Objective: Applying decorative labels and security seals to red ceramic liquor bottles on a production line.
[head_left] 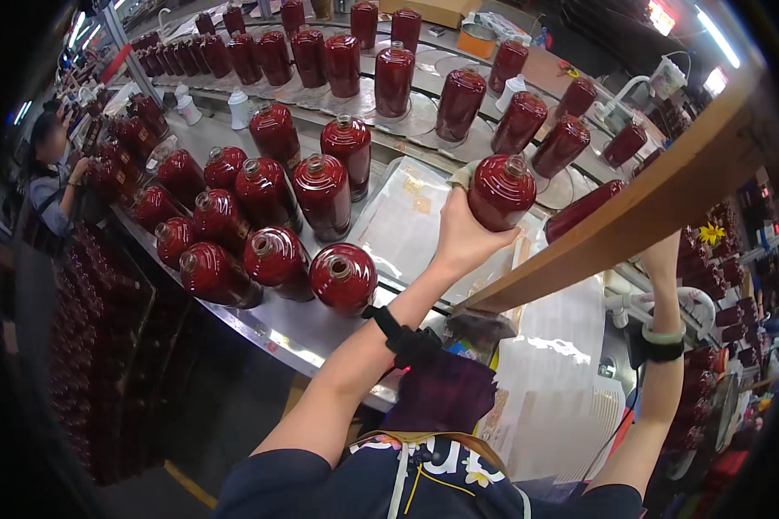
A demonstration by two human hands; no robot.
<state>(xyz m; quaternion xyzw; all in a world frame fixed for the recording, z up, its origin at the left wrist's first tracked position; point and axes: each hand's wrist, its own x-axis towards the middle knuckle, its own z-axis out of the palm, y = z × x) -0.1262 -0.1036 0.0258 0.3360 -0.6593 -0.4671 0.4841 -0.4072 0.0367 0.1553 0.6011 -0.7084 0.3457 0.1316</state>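
Note:
My left hand (pixel 469 232) is wrapped round a dark red glass bottle (pixel 502 195) with an open neck, raised above the bench and tilted toward me. Something pale green shows by its fingers behind the bottle. My right hand (pixel 662 257) is reaching up behind a wooden beam (pixel 619 216), which hides its fingers. Another red bottle (pixel 582 210) leans just beyond the beam, left of that hand. Under my left hand lies a pale sheet (pixel 388 227) with small gold patches. Nearer my body is a stack of white translucent sheets (pixel 550 346).
Several red bottles (pixel 322 195) crowd the bench at left, some close to its curved metal edge (pixel 260 342). Others stand on round stands along the line behind. White pipes (pixel 623 99) rise at right. A co-worker (pixel 52 173) handles bottles at far left.

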